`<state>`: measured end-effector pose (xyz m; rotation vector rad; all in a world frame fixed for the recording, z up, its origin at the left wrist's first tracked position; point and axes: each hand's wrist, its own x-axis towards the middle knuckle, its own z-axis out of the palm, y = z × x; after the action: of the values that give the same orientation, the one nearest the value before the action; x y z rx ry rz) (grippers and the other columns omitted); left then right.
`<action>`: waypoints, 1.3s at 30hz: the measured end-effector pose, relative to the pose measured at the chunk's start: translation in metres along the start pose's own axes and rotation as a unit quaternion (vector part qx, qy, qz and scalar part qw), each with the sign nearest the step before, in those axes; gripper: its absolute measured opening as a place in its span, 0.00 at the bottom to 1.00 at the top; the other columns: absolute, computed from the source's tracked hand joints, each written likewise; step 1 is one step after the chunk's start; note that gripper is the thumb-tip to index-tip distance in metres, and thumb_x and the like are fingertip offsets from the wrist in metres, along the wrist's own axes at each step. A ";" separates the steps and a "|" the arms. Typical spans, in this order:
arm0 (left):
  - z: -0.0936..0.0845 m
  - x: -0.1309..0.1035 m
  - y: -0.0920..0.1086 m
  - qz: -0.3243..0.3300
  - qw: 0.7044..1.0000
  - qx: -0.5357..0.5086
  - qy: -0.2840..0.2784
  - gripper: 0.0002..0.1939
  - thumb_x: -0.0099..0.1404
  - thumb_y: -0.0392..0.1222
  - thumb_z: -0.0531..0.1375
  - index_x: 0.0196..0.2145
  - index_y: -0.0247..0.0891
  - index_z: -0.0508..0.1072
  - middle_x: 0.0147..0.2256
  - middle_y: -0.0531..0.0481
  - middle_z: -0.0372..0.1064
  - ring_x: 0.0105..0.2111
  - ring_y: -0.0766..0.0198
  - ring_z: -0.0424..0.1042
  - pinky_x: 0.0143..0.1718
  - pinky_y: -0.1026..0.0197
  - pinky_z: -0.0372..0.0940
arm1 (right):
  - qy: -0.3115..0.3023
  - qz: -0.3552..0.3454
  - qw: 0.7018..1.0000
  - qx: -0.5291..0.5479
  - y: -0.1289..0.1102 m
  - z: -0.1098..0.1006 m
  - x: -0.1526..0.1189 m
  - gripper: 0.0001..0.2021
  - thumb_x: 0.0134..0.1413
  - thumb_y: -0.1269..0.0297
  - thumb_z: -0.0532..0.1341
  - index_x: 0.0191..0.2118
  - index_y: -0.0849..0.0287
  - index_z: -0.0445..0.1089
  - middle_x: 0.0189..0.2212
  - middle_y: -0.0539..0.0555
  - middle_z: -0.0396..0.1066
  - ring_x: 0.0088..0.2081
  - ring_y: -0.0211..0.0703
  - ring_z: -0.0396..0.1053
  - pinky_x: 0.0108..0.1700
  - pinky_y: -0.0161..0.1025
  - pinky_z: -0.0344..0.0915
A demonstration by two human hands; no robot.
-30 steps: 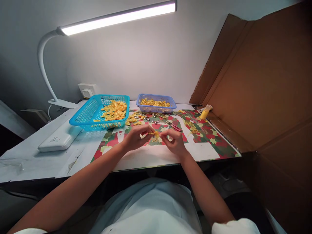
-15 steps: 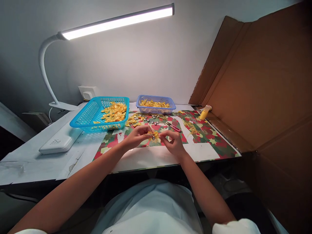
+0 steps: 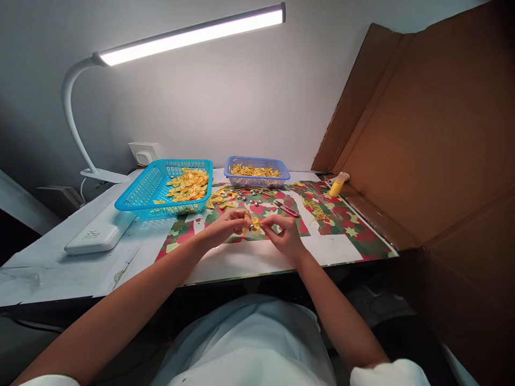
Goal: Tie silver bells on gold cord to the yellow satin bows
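Between both hands, just above the table's front part, is a yellow ribbon bow (image 3: 256, 221) with a small silver bell (image 3: 251, 228) at its middle. My left hand (image 3: 229, 226) pinches the bow's left side between thumb and fingers. On the other side, my right hand (image 3: 284, 233) is closed with thumb and forefinger pressed at the bow's right edge. Fingers hide part of the bow. Behind the hands lie several loose silver bells (image 3: 256, 203) and a pair of red-handled thread snips (image 3: 286, 208). More yellow bows (image 3: 219, 198) are spread to the left of the bells.
A blue basket (image 3: 140, 199) of yellow bows stands at the left, and a purple basket (image 3: 257, 180) of gold-coloured pieces at the back. A yellow thread spool (image 3: 337, 185) and gold strands (image 3: 317, 210) are right. A white power bank (image 3: 98, 233), desk lamp (image 3: 193, 35) and cardboard wall (image 3: 434, 123) surround the area.
My left fingers have shifted their hold, now curled more over the bow's left side. The right hand stays nearly in place, and the bow and bell have moved slightly.
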<state>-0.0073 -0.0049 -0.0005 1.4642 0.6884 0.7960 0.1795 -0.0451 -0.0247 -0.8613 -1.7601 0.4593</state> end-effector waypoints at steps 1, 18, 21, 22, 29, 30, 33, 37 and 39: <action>0.000 0.000 0.000 -0.009 1.000 -0.011 -0.005 0.12 0.47 0.43 0.63 0.19 0.36 0.64 0.19 0.56 0.57 0.19 0.74 0.49 0.18 0.68 0.46 | -0.001 -0.005 1.000 -0.004 0.000 0.000 0.000 0.07 0.55 0.66 0.60 0.28 0.57 0.73 0.24 0.52 0.74 0.25 0.38 0.69 0.21 0.33 0.60; -0.004 0.004 -0.008 -0.084 0.994 -0.073 0.011 0.13 0.44 0.40 0.66 0.18 0.35 0.62 0.20 0.58 0.56 0.17 0.76 0.51 0.16 0.70 0.48 | -0.005 -0.031 0.998 -0.048 0.002 -0.001 0.000 0.07 0.55 0.69 0.60 0.27 0.57 0.74 0.24 0.50 0.74 0.25 0.38 0.67 0.29 0.36 0.63; -0.004 0.003 -0.007 -0.097 0.992 -0.080 0.011 0.13 0.45 0.38 0.65 0.18 0.35 0.62 0.19 0.58 0.56 0.16 0.76 0.52 0.16 0.70 0.50 | -0.011 -0.052 0.996 -0.072 0.003 -0.002 0.000 0.07 0.55 0.69 0.60 0.27 0.56 0.74 0.23 0.50 0.73 0.25 0.38 0.67 0.32 0.37 0.64; -0.004 0.002 -0.007 -0.102 0.991 -0.082 0.010 0.12 0.45 0.38 0.64 0.18 0.36 0.62 0.19 0.58 0.56 0.16 0.76 0.53 0.16 0.70 0.51 | -0.014 -0.062 0.994 -0.084 0.003 -0.002 0.001 0.08 0.55 0.69 0.60 0.27 0.56 0.74 0.23 0.50 0.74 0.26 0.38 0.68 0.34 0.37 0.64; -0.006 0.002 -0.006 -0.147 0.985 -0.094 0.008 0.06 0.46 0.35 0.61 0.19 0.35 0.65 0.14 0.57 0.56 0.14 0.72 0.57 0.17 0.68 0.56 | -0.041 -0.102 0.986 -0.128 0.006 -0.003 0.002 0.09 0.58 0.70 0.58 0.28 0.57 0.73 0.25 0.50 0.75 0.26 0.37 0.68 0.40 0.39 0.62; -0.007 0.003 -0.007 -0.152 0.984 -0.096 0.008 0.06 0.46 0.35 0.61 0.19 0.35 0.65 0.14 0.57 0.55 0.14 0.72 0.58 0.17 0.68 0.56 | -0.042 -0.101 0.986 -0.129 0.007 -0.003 0.002 0.09 0.58 0.70 0.58 0.28 0.57 0.73 0.25 0.50 0.75 0.26 0.37 0.68 0.40 0.39 0.62; -0.008 0.003 -0.008 -0.162 0.981 -0.104 0.010 0.05 0.46 0.33 0.60 0.19 0.35 0.65 0.13 0.58 0.53 0.12 0.72 0.56 0.18 0.68 0.58 | -0.036 -0.076 0.990 -0.114 0.007 0.000 0.001 0.09 0.57 0.70 0.58 0.27 0.57 0.73 0.24 0.50 0.74 0.26 0.37 0.67 0.38 0.38 0.62; -0.007 0.003 -0.006 -0.163 0.979 -0.124 0.023 0.05 0.46 0.33 0.60 0.19 0.34 0.65 0.16 0.56 0.57 0.13 0.74 0.56 0.17 0.69 0.56 | -0.016 0.027 0.999 -0.027 0.003 0.006 0.001 0.08 0.54 0.67 0.60 0.27 0.58 0.73 0.22 0.51 0.72 0.26 0.39 0.67 0.28 0.35 0.60; -0.007 0.003 -0.004 -0.159 0.977 -0.137 0.029 0.05 0.45 0.33 0.61 0.19 0.34 0.65 0.17 0.56 0.58 0.13 0.76 0.53 0.15 0.70 0.52 | -0.006 0.078 0.997 0.021 0.002 0.009 0.002 0.07 0.53 0.64 0.61 0.26 0.59 0.73 0.21 0.51 0.71 0.25 0.38 0.66 0.26 0.34 0.59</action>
<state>-0.0106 0.0018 -0.0040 1.0529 0.7992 0.6567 0.1716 -0.0419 -0.0279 -0.9722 -1.6951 0.6042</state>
